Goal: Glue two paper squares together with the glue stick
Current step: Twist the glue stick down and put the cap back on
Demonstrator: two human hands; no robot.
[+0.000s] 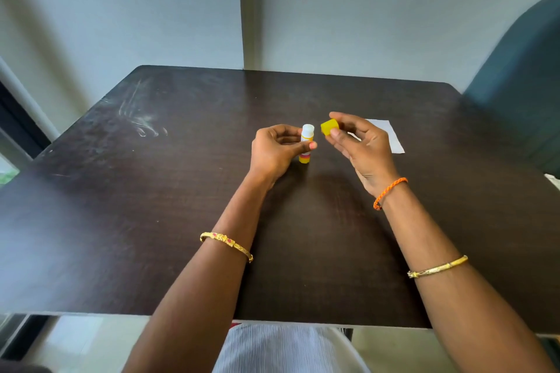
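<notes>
My left hand (274, 151) grips the glue stick (306, 142) upright near the middle of the dark table (151, 191); its white top is bare and its yellow base touches or nearly touches the tabletop. My right hand (360, 148) pinches the yellow cap (329, 126) just right of the stick's top, apart from it. White paper (391, 136) lies flat on the table behind my right hand, partly hidden by it; I cannot tell whether it is one sheet or two.
A teal chair back (521, 76) stands at the table's far right corner. Pale scuff marks (142, 121) streak the far left of the tabletop. A wall rises right behind the table's far edge.
</notes>
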